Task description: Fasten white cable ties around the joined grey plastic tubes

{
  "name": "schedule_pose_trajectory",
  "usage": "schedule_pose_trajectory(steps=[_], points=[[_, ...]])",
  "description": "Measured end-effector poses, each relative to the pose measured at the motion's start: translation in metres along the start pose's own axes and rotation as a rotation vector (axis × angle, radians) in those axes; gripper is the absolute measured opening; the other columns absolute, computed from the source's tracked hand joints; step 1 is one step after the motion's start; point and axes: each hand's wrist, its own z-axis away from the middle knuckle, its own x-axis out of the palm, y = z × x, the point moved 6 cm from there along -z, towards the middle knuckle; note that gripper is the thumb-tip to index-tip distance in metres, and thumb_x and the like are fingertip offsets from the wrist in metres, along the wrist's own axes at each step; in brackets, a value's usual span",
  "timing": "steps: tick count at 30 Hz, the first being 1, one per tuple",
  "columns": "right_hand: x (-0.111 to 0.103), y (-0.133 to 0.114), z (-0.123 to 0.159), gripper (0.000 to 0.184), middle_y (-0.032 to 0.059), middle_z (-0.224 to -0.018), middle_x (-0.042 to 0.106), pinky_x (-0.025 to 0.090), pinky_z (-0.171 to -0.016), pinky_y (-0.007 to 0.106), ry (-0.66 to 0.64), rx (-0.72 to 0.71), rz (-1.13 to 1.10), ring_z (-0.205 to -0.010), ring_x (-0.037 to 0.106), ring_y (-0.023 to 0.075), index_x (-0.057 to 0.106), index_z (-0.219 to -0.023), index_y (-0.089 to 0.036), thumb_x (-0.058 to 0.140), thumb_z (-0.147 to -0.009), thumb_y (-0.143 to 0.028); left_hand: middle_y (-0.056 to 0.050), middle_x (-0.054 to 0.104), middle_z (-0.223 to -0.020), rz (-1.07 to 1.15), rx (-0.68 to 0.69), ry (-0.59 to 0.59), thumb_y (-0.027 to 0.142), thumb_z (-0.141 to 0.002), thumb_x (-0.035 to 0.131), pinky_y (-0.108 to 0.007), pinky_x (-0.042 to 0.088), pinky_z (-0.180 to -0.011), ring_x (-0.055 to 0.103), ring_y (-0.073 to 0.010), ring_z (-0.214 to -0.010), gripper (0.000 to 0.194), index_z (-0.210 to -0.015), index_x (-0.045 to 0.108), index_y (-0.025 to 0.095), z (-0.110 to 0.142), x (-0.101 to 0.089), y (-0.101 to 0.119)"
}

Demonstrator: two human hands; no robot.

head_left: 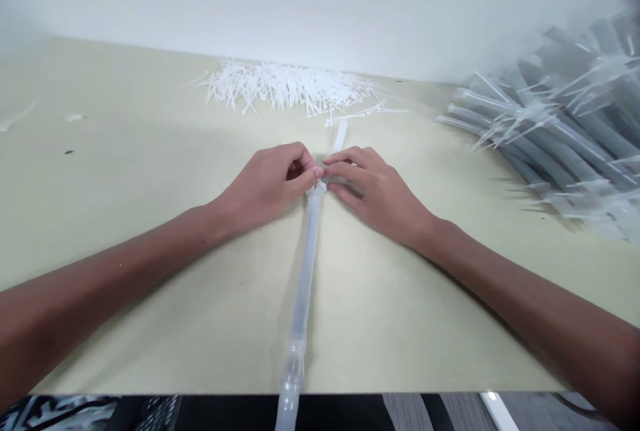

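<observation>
Translucent tubing [304,284] runs up the middle of the pale tabletop [200,324], its near end hanging past the front edge. At its upper joint, the left hand [277,178] pinches with thumb and forefinger; whether the tubing itself is gripped, I cannot tell. The fingers of the right hand [370,184] are loosely curled close beside that joint, their hold unclear. A flat white strip [340,136] shows just beyond. Behind lies a heap of white cable ties [285,84]; to the right, bundled grey tubes [560,124].
</observation>
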Motion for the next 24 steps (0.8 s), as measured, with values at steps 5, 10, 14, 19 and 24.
schedule_pose_trajectory(steps=[5,10,14,19,24], points=[[-0.0026,-0.0032,-0.002,0.019,0.0064,-0.111,0.06,0.042,-0.085,0.033,-0.004,0.0,0.087,-0.096,0.048,0.02,0.062,-0.102,-0.019,0.048,-0.09,-0.02,0.001,0.062,-0.072,-0.061,0.078,0.056,0.036,-0.087,0.049,-0.025,0.036,-0.057,0.053,-0.0113,-0.063,0.022,-0.076,0.055,0.018,0.0022,-0.0012,0.006],[-0.003,-0.0016,-0.0027,0.02,0.0036,-0.111,0.061,0.043,-0.081,0.034,-0.034,0.038,0.128,-0.097,0.048,0.0208,0.061,-0.101,-0.022,0.046,-0.09,-0.016,0.0,0.062,-0.074,-0.094,0.095,0.045,0.036,-0.088,0.045,-0.026,0.038,-0.06,0.054,-0.0131,-0.066,0.023,-0.076,0.055,0.018,0.0041,-0.0004,0.0089],[-0.0014,-0.0003,-0.0032,0.018,0.0059,-0.105,0.062,0.042,-0.078,0.035,-0.064,0.047,0.073,-0.095,0.05,0.0218,0.06,-0.1,-0.021,0.044,-0.091,-0.019,-0.001,0.063,-0.074,-0.077,0.058,0.046,0.037,-0.088,0.045,-0.027,0.038,-0.06,0.056,-0.0143,-0.067,0.023,-0.078,0.054,0.019,0.0035,0.0001,0.0072],[0.0004,-0.0024,-0.0041,0.019,0.0072,-0.098,0.062,0.041,-0.077,0.035,-0.096,0.038,0.032,-0.091,0.051,0.0213,0.059,-0.098,-0.021,0.041,-0.093,-0.021,0.0,0.063,-0.07,-0.042,-0.004,0.064,0.037,-0.088,0.045,-0.027,0.037,-0.057,0.055,-0.0137,-0.063,0.023,-0.077,0.054,0.019,0.0033,-0.0006,0.0041],[0.0011,-0.0026,-0.0037,0.021,0.0078,-0.101,0.061,0.041,-0.08,0.036,-0.094,0.038,0.025,-0.093,0.051,0.0214,0.059,-0.102,-0.02,0.04,-0.093,-0.021,0.0,0.063,-0.072,-0.048,-0.001,0.061,0.039,-0.086,0.047,-0.026,0.036,-0.055,0.054,-0.0132,-0.063,0.024,-0.075,0.054,0.019,0.0039,0.0001,0.004]])
